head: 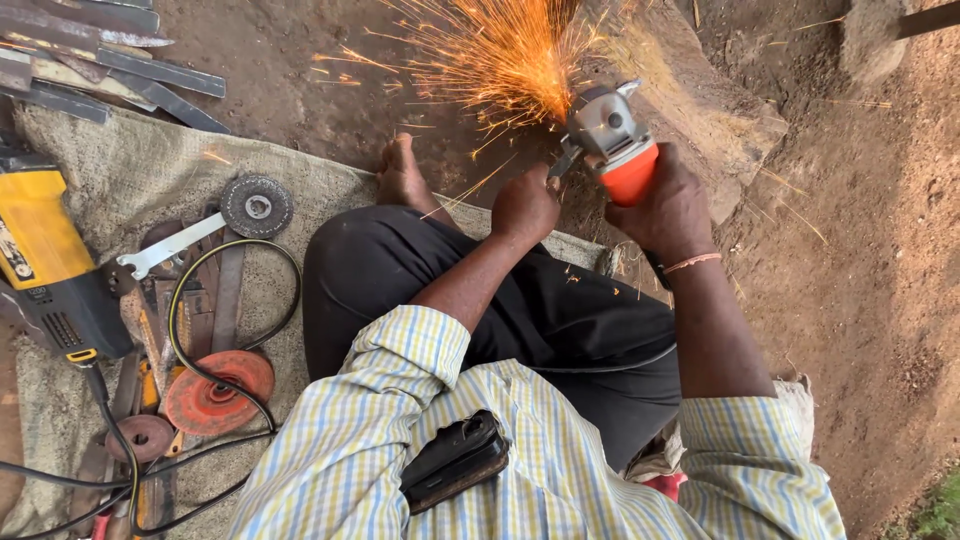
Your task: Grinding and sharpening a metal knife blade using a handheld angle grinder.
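Bare dirt ground (880,280), burlap mat (120,170); right hand (668,205) gripping orange grinder (620,150), left hand (524,205) clenched.

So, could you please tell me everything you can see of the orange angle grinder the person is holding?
The angle grinder has an orange body and a grey metal gear head. The right hand wraps around the orange body, while the left hand is closed just left of the head, on something too hidden to name. It is held low over the dirt ground, beyond the person's knees. Orange sparks spray up and leftward from its front; the disc itself is hidden.
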